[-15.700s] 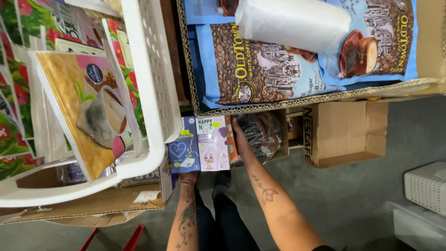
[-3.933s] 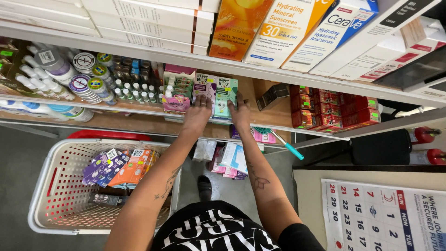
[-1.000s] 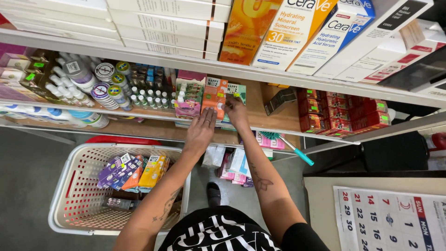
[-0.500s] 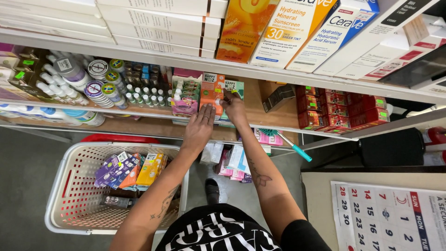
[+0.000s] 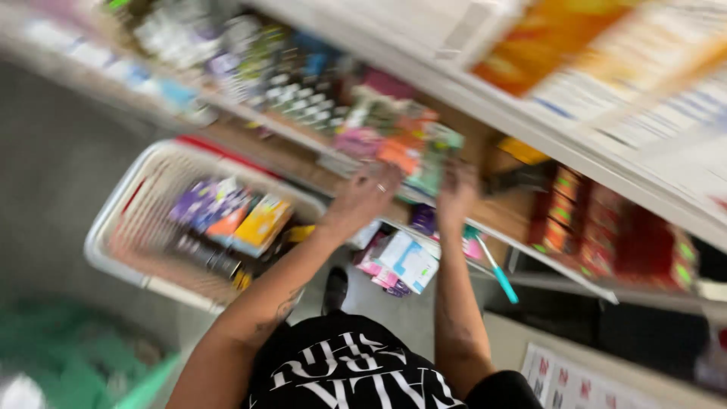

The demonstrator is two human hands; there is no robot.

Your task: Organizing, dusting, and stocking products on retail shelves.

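Both hands [image 5: 363,198] stay at packets [image 5: 401,140]; basket [image 5: 113,227] beside.

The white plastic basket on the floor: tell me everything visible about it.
The white plastic basket is rectangular with latticed walls, a thick rim and a red strip along its far edge. It sits on the grey floor below the shelf, left of the person's left forearm. Inside lie flat purple, orange and yellow packets and some darker items, blurred by camera motion. Neither hand touches it.

Both hands [image 5: 409,193] outstretched, fingers spread
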